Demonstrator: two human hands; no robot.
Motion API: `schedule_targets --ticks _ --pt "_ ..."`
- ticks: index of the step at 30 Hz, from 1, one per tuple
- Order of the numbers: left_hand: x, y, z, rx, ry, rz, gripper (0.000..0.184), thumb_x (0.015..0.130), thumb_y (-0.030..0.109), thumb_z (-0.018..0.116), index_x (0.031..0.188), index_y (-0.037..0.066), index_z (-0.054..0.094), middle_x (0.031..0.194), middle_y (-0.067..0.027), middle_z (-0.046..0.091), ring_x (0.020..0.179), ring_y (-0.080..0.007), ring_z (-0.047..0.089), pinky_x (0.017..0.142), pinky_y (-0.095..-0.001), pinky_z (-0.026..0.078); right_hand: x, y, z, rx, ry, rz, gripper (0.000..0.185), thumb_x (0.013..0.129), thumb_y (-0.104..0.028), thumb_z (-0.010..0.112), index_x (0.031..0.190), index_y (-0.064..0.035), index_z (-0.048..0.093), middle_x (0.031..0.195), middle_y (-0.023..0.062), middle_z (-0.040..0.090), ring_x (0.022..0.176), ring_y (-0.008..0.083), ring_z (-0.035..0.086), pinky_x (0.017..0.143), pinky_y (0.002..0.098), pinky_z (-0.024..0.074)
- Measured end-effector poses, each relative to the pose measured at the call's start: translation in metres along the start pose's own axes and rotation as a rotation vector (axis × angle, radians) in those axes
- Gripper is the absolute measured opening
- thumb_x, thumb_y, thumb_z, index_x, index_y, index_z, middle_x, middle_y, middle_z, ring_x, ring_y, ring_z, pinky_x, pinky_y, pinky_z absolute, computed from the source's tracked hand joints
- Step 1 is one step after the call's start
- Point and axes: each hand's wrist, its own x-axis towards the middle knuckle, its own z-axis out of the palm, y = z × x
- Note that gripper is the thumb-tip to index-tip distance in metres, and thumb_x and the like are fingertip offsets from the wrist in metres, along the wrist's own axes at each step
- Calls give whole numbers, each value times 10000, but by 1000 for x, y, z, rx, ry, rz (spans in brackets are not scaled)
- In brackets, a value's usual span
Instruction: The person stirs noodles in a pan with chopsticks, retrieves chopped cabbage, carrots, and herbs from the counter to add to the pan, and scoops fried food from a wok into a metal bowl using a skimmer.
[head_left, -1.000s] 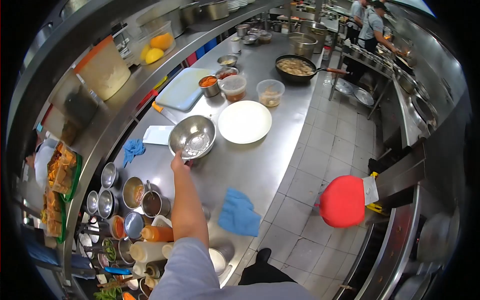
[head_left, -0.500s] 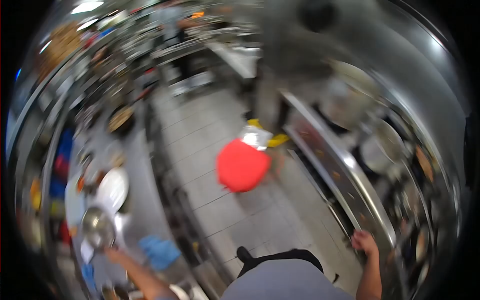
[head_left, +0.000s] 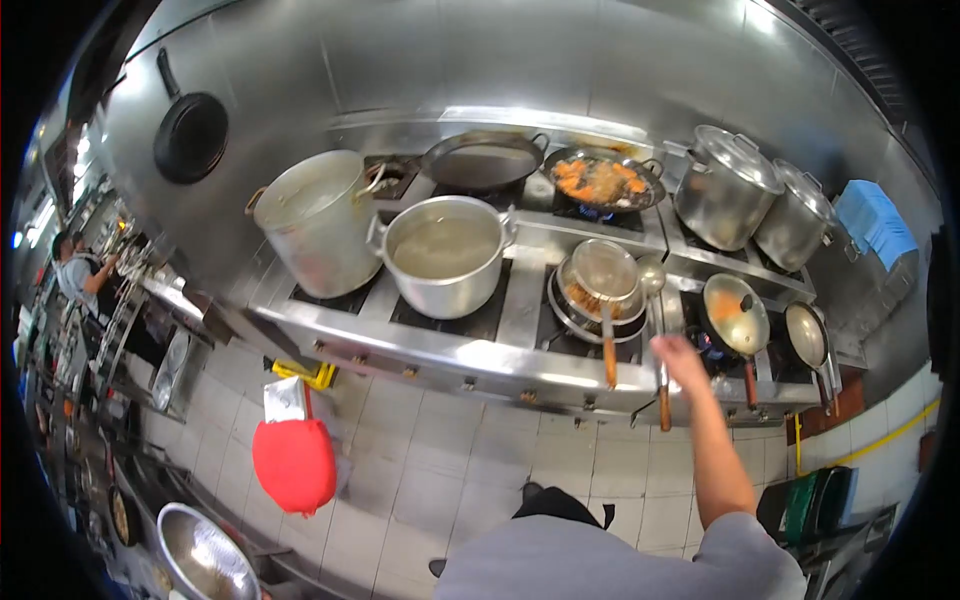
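Above the stove's front edge, my right hand (head_left: 680, 362) is blurred, beside the upright handle of a ladle (head_left: 652, 275); whether it touches the handle I cannot tell. Just left, a round strainer (head_left: 604, 270) with a wooden handle lies over a pan of brown food. A lidded frying pan (head_left: 737, 312) with a red handle sits to the right. At the lower left a shiny metal bowl (head_left: 203, 552) is tilted, with only a sliver of my left hand (head_left: 265, 595) at its lower edge; the fingers are mostly out of frame.
Large pots (head_left: 445, 245) stand on the stove's left side, with a wok of orange food (head_left: 600, 182) behind, over a flame. Tall lidded pots (head_left: 728, 190) are at the right. A red-covered stool (head_left: 295, 465) is on the floor. A person (head_left: 82, 280) works far left.
The view has turned right from the steel worktable to the stove. My right hand has come over the stove front. The metal bowl, beside the plate earlier, is now tilted at the lower left.
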Motion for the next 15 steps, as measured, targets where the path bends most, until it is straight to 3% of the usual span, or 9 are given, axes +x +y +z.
schedule_targets --ticks 1,2,3,4,8,9,12,14,15 --pt "-20 -18 24 -1 -50 -67 243 812 89 573 1055 65 570 848 -61 603 743 -214 568 579 -358 473 -5 -5 11 98 -162 353 671 794 -589 611 1146 -20 548 1025 128 615 920 241 605 744 336 486" --pt "-34 -37 44 -2 -114 -155 245 811 75 571 1056 65 570 842 -61 601 740 -216 565 578 -361 471 -5 9 30 339 -318 442 630 871 -562 517 1184 -16 506 1060 148 614 923 251 615 749 362 512" --pt "7 -82 31 20 -253 -198 281 821 163 585 1085 70 563 899 -57 623 788 -202 602 594 -341 497 9 42 55 513 -438 504 678 862 -575 515 1239 -15 449 1095 164 602 941 265 616 740 374 526" --pt "49 -127 19 46 -392 -237 336 830 251 599 1114 75 556 957 -52 645 836 -188 640 610 -322 523 -3 14 68 864 -600 575 557 904 -498 499 1234 -51 457 1057 148 611 897 260 626 719 376 538" --pt "-94 -186 117 102 -519 -353 320 822 155 561 1129 70 530 1047 -85 610 934 -202 615 753 -343 529 -2 23 121 1187 -330 452 286 957 -318 486 1150 -109 463 693 22 507 526 139 486 454 278 403" --pt "-118 -196 126 102 -525 -356 320 822 155 561 1129 70 530 1047 -85 610 934 -202 615 753 -343 529 -13 -5 117 1174 -214 474 223 968 -291 470 1105 -114 475 609 -13 420 436 95 366 384 245 275" --pt "-174 -224 153 159 -558 -439 368 811 110 546 1171 57 492 1151 -101 559 1023 -230 579 834 -379 511 -20 -7 92 1035 -125 375 243 971 -309 460 1113 -114 489 600 -6 442 416 89 378 365 227 280" --pt "-201 -232 163 203 -722 -483 407 794 62 526 1196 47 464 1207 -107 520 1054 -251 559 861 -408 498 2 -5 58 834 -52 233 299 974 -346 439 1128 -100 510 608 7 486 416 86 416 362 223 312" --pt "-210 -236 169 219 -736 -489 389 779 28 515 1167 45 483 1159 -106 548 1019 -246 572 870 -405 490 20 -15 38 766 -25 191 288 970 -317 453 1132 -87 511 639 14 516 417 95 432 356 233 319"
